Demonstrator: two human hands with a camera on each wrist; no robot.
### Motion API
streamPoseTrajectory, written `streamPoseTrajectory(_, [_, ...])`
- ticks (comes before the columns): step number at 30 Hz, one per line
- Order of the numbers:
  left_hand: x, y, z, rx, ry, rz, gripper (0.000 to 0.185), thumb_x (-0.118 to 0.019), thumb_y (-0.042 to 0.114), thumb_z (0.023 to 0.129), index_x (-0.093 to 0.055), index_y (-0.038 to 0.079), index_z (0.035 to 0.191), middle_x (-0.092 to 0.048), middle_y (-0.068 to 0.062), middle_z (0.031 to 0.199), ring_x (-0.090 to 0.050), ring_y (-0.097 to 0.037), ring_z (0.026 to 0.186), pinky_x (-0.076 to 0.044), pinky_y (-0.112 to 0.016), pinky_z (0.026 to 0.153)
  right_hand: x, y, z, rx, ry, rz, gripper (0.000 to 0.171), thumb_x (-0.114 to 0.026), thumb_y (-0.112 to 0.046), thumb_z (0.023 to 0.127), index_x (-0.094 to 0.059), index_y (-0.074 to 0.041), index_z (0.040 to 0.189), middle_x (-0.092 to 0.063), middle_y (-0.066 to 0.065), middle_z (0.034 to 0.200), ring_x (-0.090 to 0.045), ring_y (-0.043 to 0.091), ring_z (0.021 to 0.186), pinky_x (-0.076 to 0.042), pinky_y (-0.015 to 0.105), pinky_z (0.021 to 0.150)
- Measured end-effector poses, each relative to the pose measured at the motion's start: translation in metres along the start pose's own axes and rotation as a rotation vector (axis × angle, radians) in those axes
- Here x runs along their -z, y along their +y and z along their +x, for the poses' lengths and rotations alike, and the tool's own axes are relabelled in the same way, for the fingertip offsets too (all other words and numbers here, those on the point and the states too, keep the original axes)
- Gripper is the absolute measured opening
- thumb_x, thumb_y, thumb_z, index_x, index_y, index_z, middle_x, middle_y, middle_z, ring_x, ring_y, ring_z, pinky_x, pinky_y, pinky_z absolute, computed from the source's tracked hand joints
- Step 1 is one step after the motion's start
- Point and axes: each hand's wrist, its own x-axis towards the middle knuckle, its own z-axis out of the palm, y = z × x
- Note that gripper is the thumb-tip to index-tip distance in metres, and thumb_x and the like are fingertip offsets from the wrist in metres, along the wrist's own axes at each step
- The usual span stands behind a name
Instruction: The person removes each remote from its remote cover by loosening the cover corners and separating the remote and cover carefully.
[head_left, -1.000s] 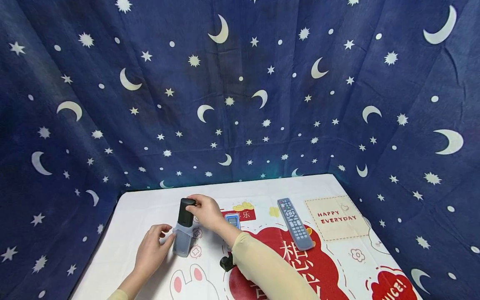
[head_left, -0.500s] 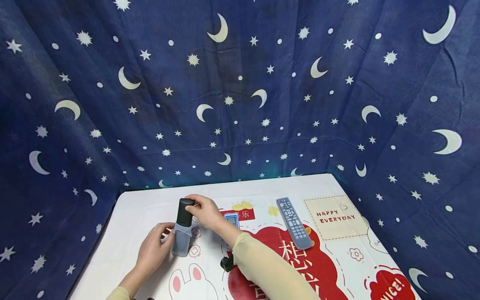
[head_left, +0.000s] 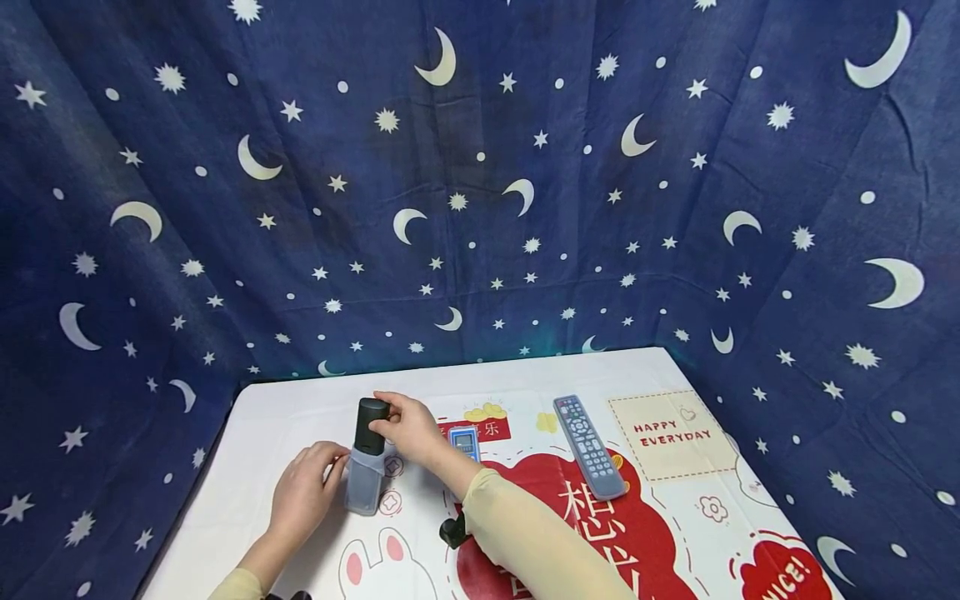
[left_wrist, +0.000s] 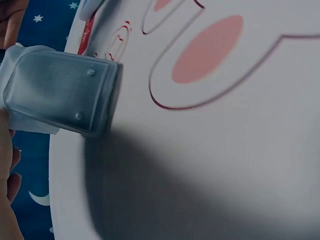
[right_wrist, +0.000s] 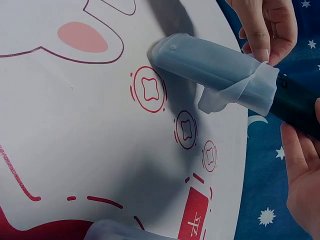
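A black remote control (head_left: 369, 429) stands tilted, its lower part inside a translucent grey-blue silicone sleeve (head_left: 364, 483). My right hand (head_left: 408, 427) holds the remote's bare top end between thumb and fingers. At the sleeve's mouth, my left hand (head_left: 302, 496) pinches the edge from the left side. In the right wrist view the sleeve's rim (right_wrist: 262, 90) is folded back, with a loose flap hanging beside it. The left wrist view shows the closed bottom end of the sleeve (left_wrist: 57, 90) over the table. The remote's buttons are out of sight.
A long grey remote (head_left: 591, 450) with many buttons lies to the right on the printed white tablecloth (head_left: 300, 417). Partly behind my right forearm lies a small blue-and-white remote (head_left: 465, 442) with a display. A starry dark-blue curtain (head_left: 480, 250) surrounds the table's far sides.
My left thumb and fingers have drawn closer together at the sleeve's mouth. The right hand, remote and sleeve stay almost in place.
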Motion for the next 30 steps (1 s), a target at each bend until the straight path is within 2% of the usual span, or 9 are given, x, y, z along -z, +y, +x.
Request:
streamPoseTrajectory(8, [0.000,-0.003,-0.003,-0.107,0.010,0.078,0.012,-0.077,0.008,0.089,-0.069,0.013,0.097,-0.069,-0.003,0.102,-0.063,-0.027,0.090,-0.050,-0.048,0.075,-0.002,0.002,-0.001,0.026,0.026,0.014,0.042,-0.077,-0.010,0.092,-0.068,-0.013,0.133,-0.072,-0.003,0.099,-0.058,0.002,0.081,-0.051,0.018,0.071])
streamPoseTrajectory(15, [-0.004,-0.012,-0.013,-0.152,-0.005,0.098,0.016,-0.078,0.009,0.088,-0.070,0.015,0.100,-0.069,0.000,0.102,-0.063,-0.025,0.089,-0.050,-0.045,0.071,0.000,0.000,0.001,0.028,0.035,0.035,0.042,-0.077,-0.009,0.091,-0.069,-0.013,0.132,-0.074,-0.001,0.098,-0.059,0.002,0.079,-0.051,0.018,0.069])
streamPoseTrajectory(19, [-0.006,-0.014,-0.016,-0.140,-0.017,0.093,0.015,-0.078,0.011,0.088,-0.070,0.016,0.099,-0.068,0.001,0.101,-0.064,-0.025,0.090,-0.050,-0.045,0.070,-0.001,0.000,0.002,0.016,0.036,0.005,0.043,-0.077,-0.012,0.092,-0.069,-0.014,0.133,-0.074,-0.003,0.097,-0.058,0.002,0.078,-0.050,0.018,0.067])
streamPoseTrajectory(22, [-0.006,-0.012,-0.015,-0.094,-0.027,0.077,0.011,-0.078,0.014,0.090,-0.070,0.017,0.097,-0.068,0.000,0.103,-0.063,-0.026,0.092,-0.050,-0.046,0.071,-0.002,-0.001,0.003,0.010,0.053,-0.026,0.043,-0.078,-0.013,0.091,-0.069,-0.013,0.134,-0.073,-0.004,0.094,-0.057,0.002,0.076,-0.050,0.019,0.066])
streamPoseTrajectory(26, [-0.004,-0.006,-0.014,-0.046,-0.020,0.051,0.012,-0.077,0.018,0.091,-0.070,0.014,0.099,-0.067,-0.004,0.107,-0.063,-0.028,0.098,-0.051,-0.049,0.080,-0.003,-0.003,0.003,0.006,0.068,-0.064,0.044,-0.079,-0.015,0.091,-0.068,-0.013,0.134,-0.070,-0.006,0.091,-0.057,0.002,0.075,-0.050,0.019,0.065])
streamPoseTrajectory(28, [-0.003,-0.001,-0.014,-0.058,-0.008,0.040,0.017,-0.077,0.019,0.090,-0.068,0.013,0.103,-0.066,-0.006,0.110,-0.062,-0.029,0.102,-0.051,-0.051,0.085,-0.003,-0.003,0.003,0.010,0.063,-0.082,0.044,-0.078,-0.015,0.092,-0.068,-0.012,0.134,-0.069,-0.005,0.090,-0.057,0.003,0.076,-0.051,0.019,0.065])
streamPoseTrajectory(30, [-0.003,0.003,-0.013,-0.107,0.002,0.030,0.023,-0.080,0.019,0.088,-0.068,0.012,0.106,-0.064,-0.007,0.110,-0.062,-0.029,0.103,-0.051,-0.051,0.088,-0.005,-0.003,0.003,0.014,0.060,-0.092,0.044,-0.078,-0.016,0.092,-0.068,-0.012,0.134,-0.070,-0.005,0.091,-0.059,0.002,0.076,-0.051,0.019,0.065])
